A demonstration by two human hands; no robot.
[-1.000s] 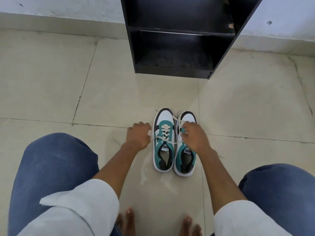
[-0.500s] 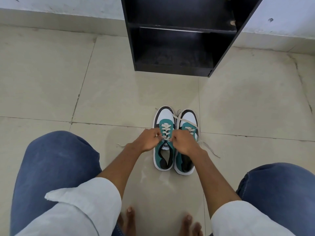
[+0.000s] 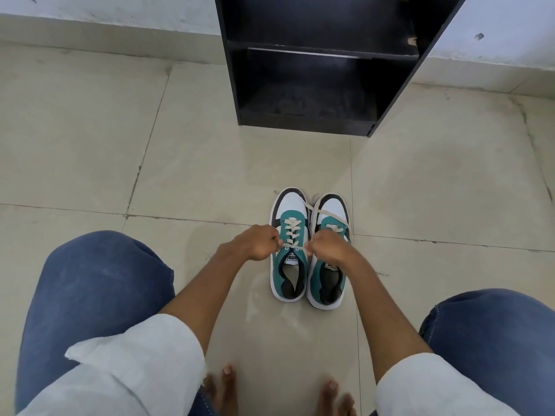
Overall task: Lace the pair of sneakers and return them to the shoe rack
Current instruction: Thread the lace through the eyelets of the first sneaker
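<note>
Where the frame ends at the bottom, two bare feet (image 3: 223,388) show on the tiled floor (image 3: 90,151), flanked by knees in blue jeans (image 3: 99,289) and rolled white sleeves (image 3: 141,364) at lower left and lower right. From these sleeves both forearms reach up toward the centre of the frame.

Just above centre-bottom, the left hand (image 3: 255,243) is closed with its fingers (image 3: 274,240) pinched on one end of the cream lace (image 3: 290,235) of the left sneaker (image 3: 289,247). The right hand (image 3: 329,246) is likewise closed, its fingers (image 3: 312,246) pinched on the other end of that same lace, so the lace runs taut between the two hands across the top eyelets. This hand lies over the tongue area of the right sneaker (image 3: 329,250).

Both sneakers stand side by side on the floor, touching along their inner edges, toes pointing to the top of the frame. They are teal, white and black. The left one shows several crossed rows of lacing; the right one has only a loose lace (image 3: 326,212) draped across its toe, with most of its eyelets hidden by the hand.

Farther up, well apart from the shoes, the black shoe rack (image 3: 312,85) stands at top centre against a pale wall (image 3: 105,10), its lower shelf open and dark.
</note>
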